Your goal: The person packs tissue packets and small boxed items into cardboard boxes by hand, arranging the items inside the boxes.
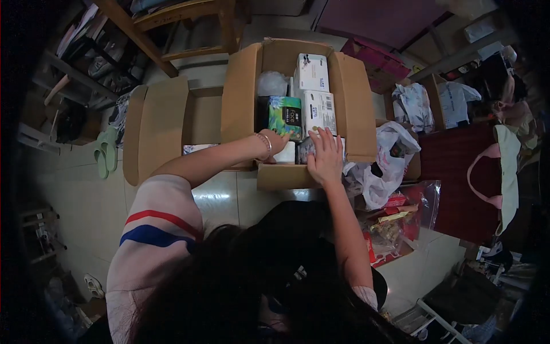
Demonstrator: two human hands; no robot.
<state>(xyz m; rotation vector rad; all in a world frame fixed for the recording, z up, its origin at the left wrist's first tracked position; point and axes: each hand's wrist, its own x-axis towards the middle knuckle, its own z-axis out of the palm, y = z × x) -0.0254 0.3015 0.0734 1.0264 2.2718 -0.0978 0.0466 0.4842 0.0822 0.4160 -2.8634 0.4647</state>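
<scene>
An open cardboard box (355, 109) stands in front of me, with several packs inside. My left hand (274, 143), a bracelet at its wrist, is closed at the lower edge of a green and black tissue pack (285, 117) marked "Face"; part of its fingers is hidden. To the right of that pack lies a white tissue pack (319, 112), with another white tissue pack (312, 71) behind it. My right hand (325, 156) rests with fingers spread over the near end of the white pack and a dark grey pack (305, 150). A white item (285, 153) sits below my left hand.
A clear plastic bundle (272, 84) fills the box's back left. Another open cardboard box (163, 114) adjoins at left. White plastic bags (381, 166) and a clear zip bag (395, 223) crowd the right side. A wooden chair (177, 34) stands behind; green slippers (106, 152) lie at left.
</scene>
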